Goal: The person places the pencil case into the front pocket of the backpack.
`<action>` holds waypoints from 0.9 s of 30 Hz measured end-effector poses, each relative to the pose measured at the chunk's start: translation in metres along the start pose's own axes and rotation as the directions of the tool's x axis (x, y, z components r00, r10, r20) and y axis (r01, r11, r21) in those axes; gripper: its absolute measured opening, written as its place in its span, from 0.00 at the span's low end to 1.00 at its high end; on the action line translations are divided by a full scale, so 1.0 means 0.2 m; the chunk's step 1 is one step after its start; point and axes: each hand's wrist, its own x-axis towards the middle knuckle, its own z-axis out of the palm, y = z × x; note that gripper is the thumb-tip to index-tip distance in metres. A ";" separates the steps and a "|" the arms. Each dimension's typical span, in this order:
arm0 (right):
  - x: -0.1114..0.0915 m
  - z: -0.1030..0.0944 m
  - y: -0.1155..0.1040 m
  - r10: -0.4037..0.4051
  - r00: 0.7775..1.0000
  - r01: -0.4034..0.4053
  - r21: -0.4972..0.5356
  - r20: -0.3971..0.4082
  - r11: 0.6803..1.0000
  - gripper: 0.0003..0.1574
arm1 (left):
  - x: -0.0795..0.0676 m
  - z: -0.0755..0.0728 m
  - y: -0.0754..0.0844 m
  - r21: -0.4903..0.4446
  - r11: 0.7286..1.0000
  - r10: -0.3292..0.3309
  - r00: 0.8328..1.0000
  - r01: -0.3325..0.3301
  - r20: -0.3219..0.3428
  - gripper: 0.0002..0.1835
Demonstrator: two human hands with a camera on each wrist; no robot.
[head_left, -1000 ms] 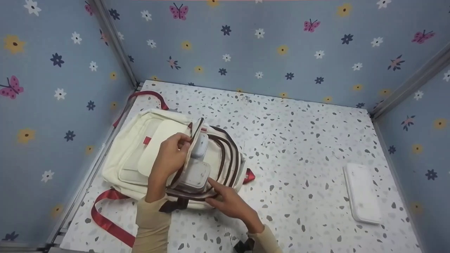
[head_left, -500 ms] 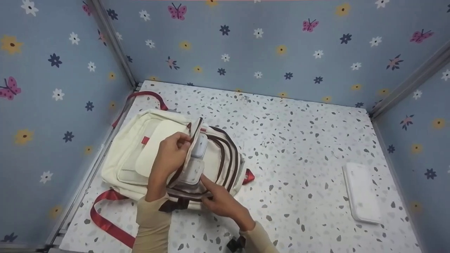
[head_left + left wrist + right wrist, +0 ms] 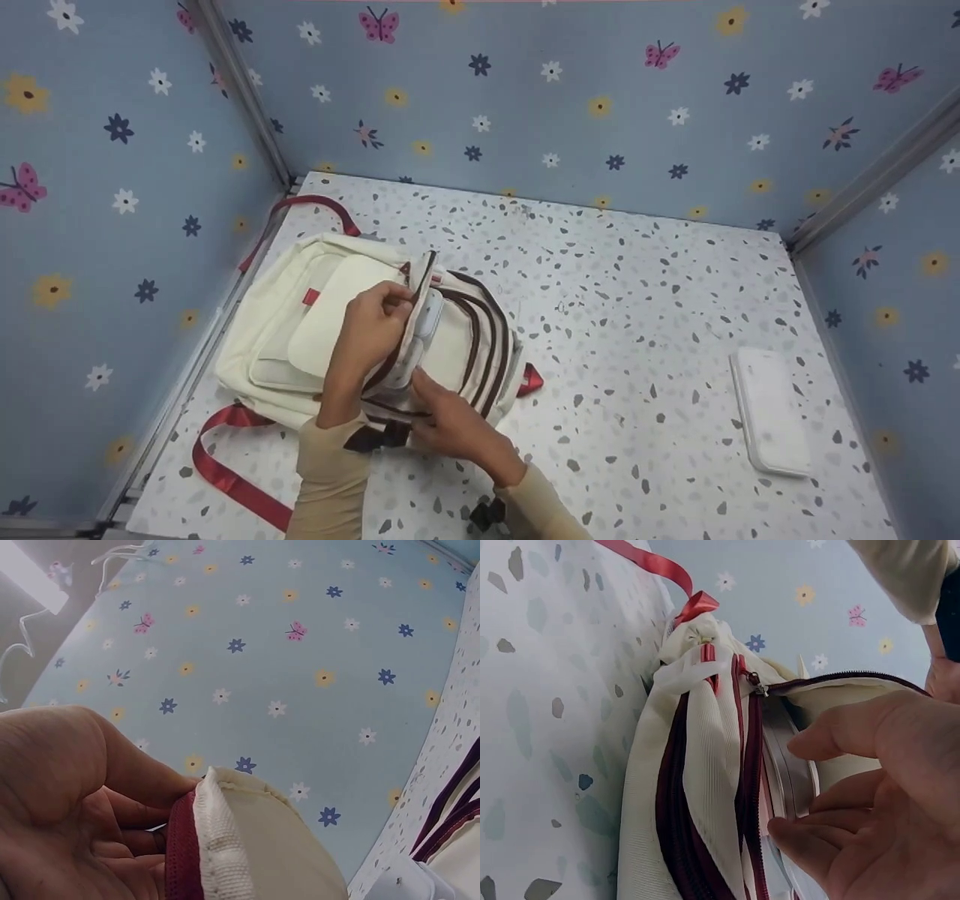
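Note:
A cream backpack (image 3: 277, 352) with dark red zips lies on the speckled table. My left hand (image 3: 371, 322) pinches the zipped edge of its open front pocket (image 3: 225, 847) and holds it up. Two pale rounded boxes sit partly inside the pocket: the far box (image 3: 430, 313) and the near box (image 3: 400, 377). My right hand (image 3: 454, 420) has its fingertips against the outer end of the near box. In the right wrist view, the thumb and fingers are spread beside that box (image 3: 789, 765). The boxes' inner ends are hidden by the pocket.
A white rectangular box (image 3: 772, 411) lies at the right of the table. Red straps (image 3: 232, 472) trail off the backpack's left side. Flower-patterned panels (image 3: 555, 97) enclose the table at the back and both sides.
My right hand has moved left, and the near box has slid deeper into the pocket with it. The left hand keeps its hold on the pocket edge.

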 end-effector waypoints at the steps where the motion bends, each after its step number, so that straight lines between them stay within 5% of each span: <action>1: 0.00 0.00 0.00 -0.004 1.000 0.004 0.002 -0.002 1.000 0.44 | 0.00 0.00 0.00 -0.001 1.000 -0.003 1.000 0.003 0.003 0.09; 18: -0.04 -0.07 0.05 0.014 0.999 -0.012 0.042 -0.049 0.999 0.39 | 0.01 -0.02 -0.06 -0.009 1.000 -0.013 1.000 0.013 -0.008 0.08; 27: -0.11 -0.17 0.13 -0.002 0.981 0.032 0.150 -0.194 0.988 0.30 | -0.01 0.00 -0.07 -0.019 1.000 0.002 1.000 -0.002 0.016 0.08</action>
